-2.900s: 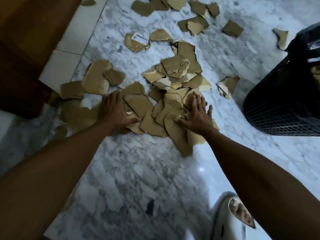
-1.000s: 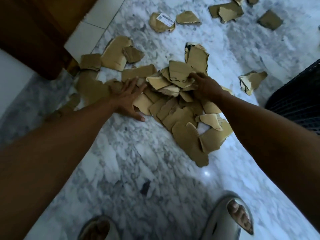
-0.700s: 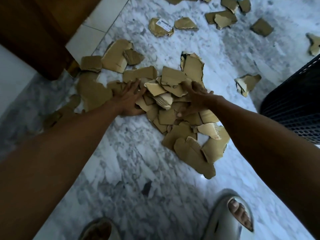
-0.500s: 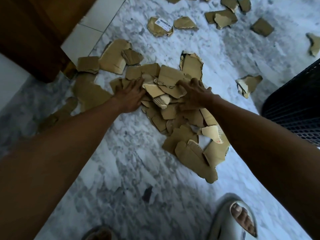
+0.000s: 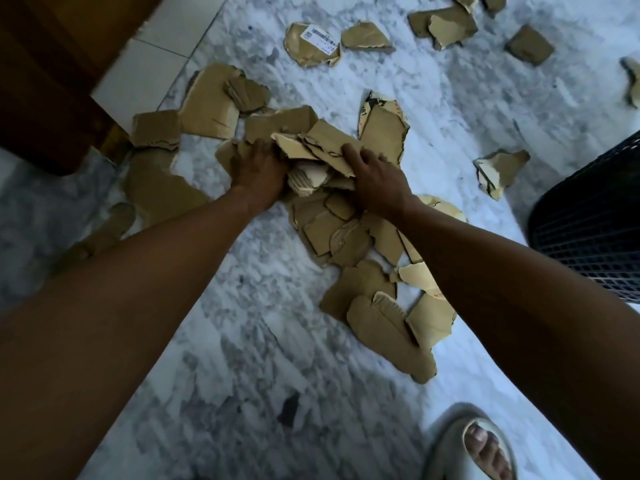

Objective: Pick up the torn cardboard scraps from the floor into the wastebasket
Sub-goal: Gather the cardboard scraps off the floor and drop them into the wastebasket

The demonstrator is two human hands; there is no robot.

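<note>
You're squeezing a loose scrap pile [image 5: 320, 157] between left hand [image 5: 258, 173] and right hand [image 5: 375, 181], fingers curling around it. Lifting risks scraps slipping out short of the wastebasket [image 5: 588, 216]

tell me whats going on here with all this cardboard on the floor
A person is gathering torn cardboard scraps. The left hand and right hand squeeze a bunch of scraps between them on the marble floor. More scraps lie scattered around. The black wastebasket stands to the right.
</note>
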